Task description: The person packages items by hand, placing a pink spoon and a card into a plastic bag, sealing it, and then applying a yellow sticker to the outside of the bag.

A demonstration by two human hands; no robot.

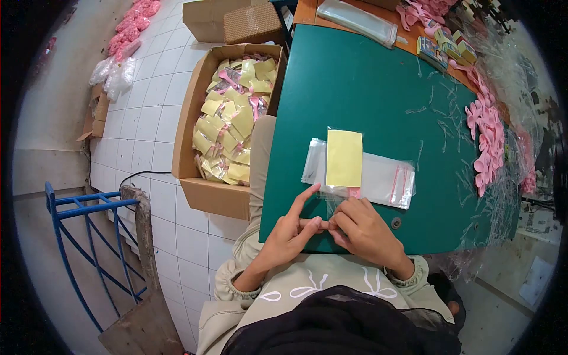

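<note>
A clear plastic bag with a yellow card (344, 158) in it lies at the front of the green table, above a stack of clear plastic bags (378, 174). A bit of pink (354, 192) shows at the card's lower edge. My right hand (368, 231) has its fingers bent and closed on the near end of this bag. My left hand (291, 232) pinches the same end between thumb and fingers, its index finger stretched toward the bag's left corner. The fingertips of both hands almost meet, and the bag's flap is partly hidden there.
Left of the green table (355, 77) stands a cardboard box (201, 198) full of packed bags with yellow cards. Pink plastic spoons (488, 139) and clear plastic strips lie along the right edge. Small boxes (432, 53) and a plastic packet (358, 22) sit at the back.
</note>
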